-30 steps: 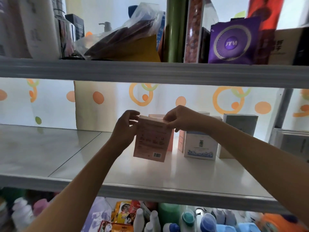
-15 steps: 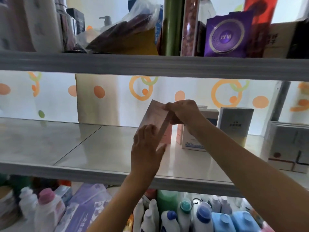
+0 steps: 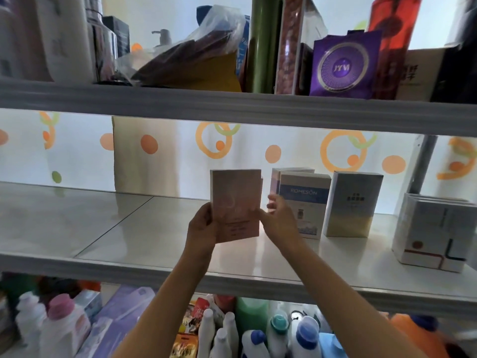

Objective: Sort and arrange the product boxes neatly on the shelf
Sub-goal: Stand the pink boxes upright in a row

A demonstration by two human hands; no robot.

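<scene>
- Your left hand (image 3: 204,226) grips the pink box (image 3: 236,204) by its left edge, thumb on the front face; the box stands upright on the middle shelf (image 3: 144,264), facing you, at the left end of the row of boxes.
- Your right hand (image 3: 277,218) is at the box's right edge with its fingers loosely spread; whether they pinch the box or only touch it, you cannot tell, because that hand is blurred.
- Risk: a second pink box seems to stand just behind this one. Push back too hard and you could knock it crooked or tip it.
- Risk: your right hand sits in the narrow gap beside the ROMESON box (image 3: 304,202). Pull out carelessly and your knuckles may nudge that box out of line.
- Risk: the box is tall and thin, so if you let go while it leans, it may fall flat on the smooth shelf.
- Count on this shelf: one pink box in hand, probably one more behind it.
- One ROMESON box, with another box showing behind it.
- One grey and gold box (image 3: 352,204).
- A tight group of white boxes (image 3: 433,233) at the right end; their number is unclear.
</scene>
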